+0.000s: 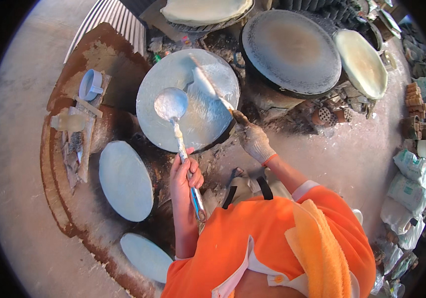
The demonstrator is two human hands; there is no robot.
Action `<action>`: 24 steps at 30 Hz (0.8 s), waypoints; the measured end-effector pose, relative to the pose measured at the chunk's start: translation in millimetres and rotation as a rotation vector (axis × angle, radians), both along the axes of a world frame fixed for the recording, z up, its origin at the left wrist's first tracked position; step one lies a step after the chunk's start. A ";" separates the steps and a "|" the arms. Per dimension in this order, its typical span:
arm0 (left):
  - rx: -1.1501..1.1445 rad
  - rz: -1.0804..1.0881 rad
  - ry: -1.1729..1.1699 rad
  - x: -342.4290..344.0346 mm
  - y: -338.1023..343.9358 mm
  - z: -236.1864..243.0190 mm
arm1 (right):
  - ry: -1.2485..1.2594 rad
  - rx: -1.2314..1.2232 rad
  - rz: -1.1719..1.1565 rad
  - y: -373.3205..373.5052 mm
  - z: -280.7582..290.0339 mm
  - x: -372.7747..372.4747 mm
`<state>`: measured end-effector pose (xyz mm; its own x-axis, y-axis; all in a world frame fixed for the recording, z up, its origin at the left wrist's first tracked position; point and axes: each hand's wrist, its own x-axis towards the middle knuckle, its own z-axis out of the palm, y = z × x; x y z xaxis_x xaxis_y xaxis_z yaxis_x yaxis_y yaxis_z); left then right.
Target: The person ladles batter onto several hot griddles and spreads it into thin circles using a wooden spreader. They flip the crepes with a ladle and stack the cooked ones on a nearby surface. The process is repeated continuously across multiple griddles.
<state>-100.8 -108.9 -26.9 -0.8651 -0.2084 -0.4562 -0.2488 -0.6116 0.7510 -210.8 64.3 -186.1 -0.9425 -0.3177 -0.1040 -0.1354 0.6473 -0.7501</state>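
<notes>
My bare left hand (186,176) is closed round the long handle of a batter-coated ladle (171,103), whose round bowl is over the pale, wet-looking round griddle (156,124) in the middle. My right hand (252,138), in a knitted glove with a darkened thumb area, grips a long flat spreader (205,79) that reaches diagonally across the same griddle, with white batter along it.
Other round griddles stand near: a dark-rimmed one (292,52), pale ones at left (126,181) and bottom (146,256). Flatbreads (359,62) lie at right and top. A white cup (90,85) and bottle (68,121) sit on boards at left; sacks (406,193) line the right.
</notes>
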 end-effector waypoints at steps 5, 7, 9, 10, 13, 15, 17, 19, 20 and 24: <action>-0.145 -0.010 -0.145 -36.3 -6.9 30.3 | 0.146 -0.124 0.275 8.7 -44.7 -20.8; -0.292 -0.087 -0.156 -84.8 -26.0 27.0 | -0.113 -0.183 0.214 24.8 -60.6 -41.7; -0.336 -0.160 -0.130 -132.8 -64.9 13.1 | -0.094 -0.189 0.255 21.8 -10.5 -43.0; -0.352 -0.127 -0.147 -142.4 -73.9 10.2 | -0.024 -0.180 0.282 22.2 28.0 -41.3; -0.386 -0.101 -0.191 -144.8 -74.1 -0.1 | -0.129 -0.336 0.290 50.9 63.6 -5.4; -0.468 -0.177 -0.200 -115.6 -67.3 -4.2 | -0.246 -0.453 0.198 65.0 17.1 11.0; -0.445 -0.162 -0.275 -73.4 -65.7 -3.3 | -0.620 -0.304 0.110 39.9 -4.3 12.9; -0.436 -0.200 -0.335 -44.9 -59.0 -1.2 | -0.726 -0.064 0.175 17.3 -19.9 10.7; -0.458 -0.236 -0.343 -34.6 -54.1 1.0 | -0.584 0.013 0.284 7.9 -33.0 11.3; -0.505 -0.247 -0.367 -8.5 -24.3 -1.5 | -0.083 0.105 0.210 13.8 -65.8 36.5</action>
